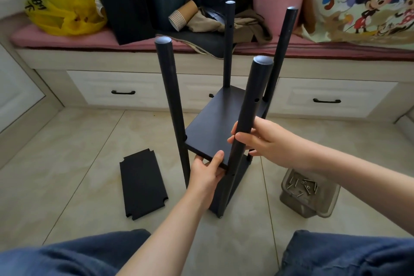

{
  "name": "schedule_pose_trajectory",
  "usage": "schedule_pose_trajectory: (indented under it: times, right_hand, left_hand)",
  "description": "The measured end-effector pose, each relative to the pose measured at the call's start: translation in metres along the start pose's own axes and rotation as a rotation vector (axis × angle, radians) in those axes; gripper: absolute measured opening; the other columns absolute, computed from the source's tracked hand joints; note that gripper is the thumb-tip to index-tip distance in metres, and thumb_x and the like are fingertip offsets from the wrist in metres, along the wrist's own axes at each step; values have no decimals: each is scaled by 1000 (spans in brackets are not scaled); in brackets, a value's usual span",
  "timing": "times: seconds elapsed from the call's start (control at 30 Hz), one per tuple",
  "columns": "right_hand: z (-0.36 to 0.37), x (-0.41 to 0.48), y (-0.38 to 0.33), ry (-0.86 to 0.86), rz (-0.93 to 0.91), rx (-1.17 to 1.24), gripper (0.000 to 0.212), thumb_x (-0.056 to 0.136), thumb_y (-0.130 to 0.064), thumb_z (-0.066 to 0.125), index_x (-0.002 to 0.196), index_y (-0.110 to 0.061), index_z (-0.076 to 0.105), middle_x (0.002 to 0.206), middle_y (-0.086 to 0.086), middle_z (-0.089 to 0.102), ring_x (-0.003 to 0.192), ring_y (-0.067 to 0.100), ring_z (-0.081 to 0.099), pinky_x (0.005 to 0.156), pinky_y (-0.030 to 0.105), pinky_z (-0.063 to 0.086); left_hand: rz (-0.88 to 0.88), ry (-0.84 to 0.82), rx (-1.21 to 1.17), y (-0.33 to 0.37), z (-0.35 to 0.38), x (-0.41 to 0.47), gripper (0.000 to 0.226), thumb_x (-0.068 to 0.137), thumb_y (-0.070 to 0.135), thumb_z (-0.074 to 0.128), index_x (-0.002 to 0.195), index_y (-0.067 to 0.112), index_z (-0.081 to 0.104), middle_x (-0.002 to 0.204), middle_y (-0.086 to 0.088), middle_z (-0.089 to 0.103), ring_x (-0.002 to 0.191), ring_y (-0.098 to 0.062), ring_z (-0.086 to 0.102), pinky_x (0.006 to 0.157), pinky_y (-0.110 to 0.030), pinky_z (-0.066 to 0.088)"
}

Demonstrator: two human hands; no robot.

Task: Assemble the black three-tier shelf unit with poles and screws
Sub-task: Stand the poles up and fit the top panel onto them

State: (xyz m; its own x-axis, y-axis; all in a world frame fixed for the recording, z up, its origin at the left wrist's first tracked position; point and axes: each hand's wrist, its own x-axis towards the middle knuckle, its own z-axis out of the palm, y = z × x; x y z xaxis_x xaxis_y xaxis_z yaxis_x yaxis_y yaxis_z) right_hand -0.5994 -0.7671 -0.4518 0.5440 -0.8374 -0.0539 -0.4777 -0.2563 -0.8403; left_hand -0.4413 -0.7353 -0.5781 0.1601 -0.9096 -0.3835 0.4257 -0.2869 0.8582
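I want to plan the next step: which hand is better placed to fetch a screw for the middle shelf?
Probably the right. The right hand grips the near pole, and the screw container lies on the floor on its side. The left hand holds up the middle shelf.

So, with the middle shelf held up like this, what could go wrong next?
The left-hand grip holds the middle shelf by its near edge; a slip could let that edge drop. The poles lean apart, and the right-hand grip steadies only the near-right pole, so screw holes may misalign. The open screw tub sits below the right forearm and could be knocked over.
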Motion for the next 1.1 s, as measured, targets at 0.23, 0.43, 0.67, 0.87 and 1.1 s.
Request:
schedule_pose_trajectory:
  times: [0.23, 0.43, 0.67, 0.87, 1.1]
  right_hand:
    - [-3, -5, 15, -37, 204, 66, 25, 95, -10, 63, 117, -21, 59, 116, -2, 66, 101, 9, 69, 81, 27, 59]
    - [15, -3, 35, -105, 682, 324, 64, 92, -14, 70, 147, -14, 37, 126, 12, 63, 105, 24, 69, 92, 41, 58]
    - [50, 4, 40, -8, 591, 258, 94, 84, -44, 75, 154, -29, 15, 136, 3, 57, 119, 22, 59, 99, 40, 50]
    - [27, 5, 44, -132, 531, 202, 73, 84, -42, 75, 139, -46, 27, 128, -2, 61, 110, 14, 65, 88, 38, 49]
    - [-30, -6, 65, -161, 500, 127, 28, 95, -36, 63, 122, -42, 63, 118, -19, 69, 109, 0, 65, 97, 42, 50]
  left_hand:
    - [-86, 230, -149, 24, -30, 6, 18, 99, 28, 63, 110, 13, 63, 94, -10, 79, 84, -27, 78, 80, -41, 60]
    - [170, 595, 166, 48, -62, 26, 18, 100, 17, 45, 88, 14, 59, 90, -6, 64, 77, -17, 59, 71, -29, 48]
    - [-134, -15, 399, 100, -80, 61, 39, 103, 46, 48, 105, 13, 68, 106, -7, 74, 109, -26, 65, 102, -46, 43]
    - [-149, -149, 471, 98, -78, 62, 39, 102, 50, 51, 101, 16, 70, 104, -5, 69, 110, -23, 63, 104, -48, 43]
    - [-233, -425, 613, 88, -70, 55, 50, 86, 52, 72, 116, 12, 74, 113, -7, 76, 108, -19, 70, 103, -41, 50]
